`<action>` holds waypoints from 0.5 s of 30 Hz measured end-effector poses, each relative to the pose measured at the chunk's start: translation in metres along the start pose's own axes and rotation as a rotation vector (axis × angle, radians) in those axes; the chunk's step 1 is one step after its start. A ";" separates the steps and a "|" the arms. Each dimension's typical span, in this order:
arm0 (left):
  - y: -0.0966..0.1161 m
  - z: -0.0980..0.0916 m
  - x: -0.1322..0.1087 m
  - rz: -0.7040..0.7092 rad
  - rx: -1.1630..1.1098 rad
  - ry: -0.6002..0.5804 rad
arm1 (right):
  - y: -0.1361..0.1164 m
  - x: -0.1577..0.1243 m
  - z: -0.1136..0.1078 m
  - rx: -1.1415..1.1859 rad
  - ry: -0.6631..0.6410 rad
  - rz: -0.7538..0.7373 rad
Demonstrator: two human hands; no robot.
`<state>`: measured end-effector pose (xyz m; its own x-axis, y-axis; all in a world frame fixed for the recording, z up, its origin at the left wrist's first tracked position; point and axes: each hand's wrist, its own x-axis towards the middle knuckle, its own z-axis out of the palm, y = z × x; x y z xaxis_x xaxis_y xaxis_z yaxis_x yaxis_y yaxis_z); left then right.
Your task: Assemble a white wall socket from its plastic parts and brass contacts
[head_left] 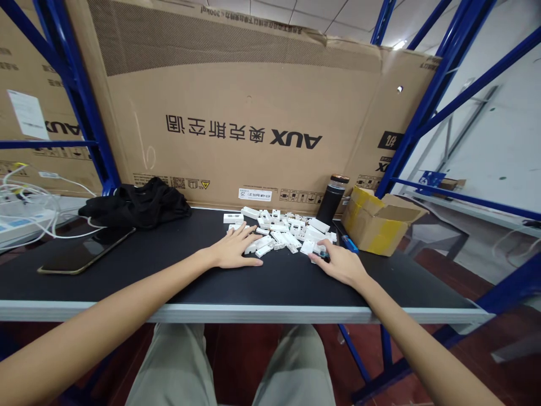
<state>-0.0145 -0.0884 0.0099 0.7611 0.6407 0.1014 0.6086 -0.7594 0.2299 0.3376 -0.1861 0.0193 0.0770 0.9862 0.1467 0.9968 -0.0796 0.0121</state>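
Note:
A loose pile of white plastic parts [279, 235], small and block-shaped, lies on the black tabletop in front of me. My left hand [234, 248] rests at the pile's left side with fingers spread, the fingertips touching or over the nearest parts. At the right side is my right hand [340, 264], its fingers curved and the thumb apart from them. White pieces [307, 247] lie at those fingertips, with something small and dark bluish partly hidden there. Whether the right fingers grip any piece does not show clearly; they look apart.
A black bottle [332, 202] stands behind the pile, beside an open cardboard box [376, 225] and a blue-handled tool [350, 243]. A phone [87, 251], black cloth [137, 204] and white cables [31, 211] lie left. A large carton [245, 163] walls the back between blue posts.

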 end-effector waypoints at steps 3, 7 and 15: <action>-0.001 0.005 0.009 -0.002 -0.006 0.014 | -0.008 0.005 0.001 -0.031 -0.002 0.037; -0.002 0.006 0.017 0.018 0.001 0.029 | -0.016 0.010 0.002 -0.066 0.008 0.078; -0.006 0.006 0.031 0.032 0.022 0.048 | -0.030 0.017 0.001 -0.133 0.052 0.089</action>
<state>0.0068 -0.0648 0.0063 0.7688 0.6205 0.1548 0.5896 -0.7815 0.2041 0.3093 -0.1669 0.0208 0.1602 0.9658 0.2041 0.9739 -0.1884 0.1270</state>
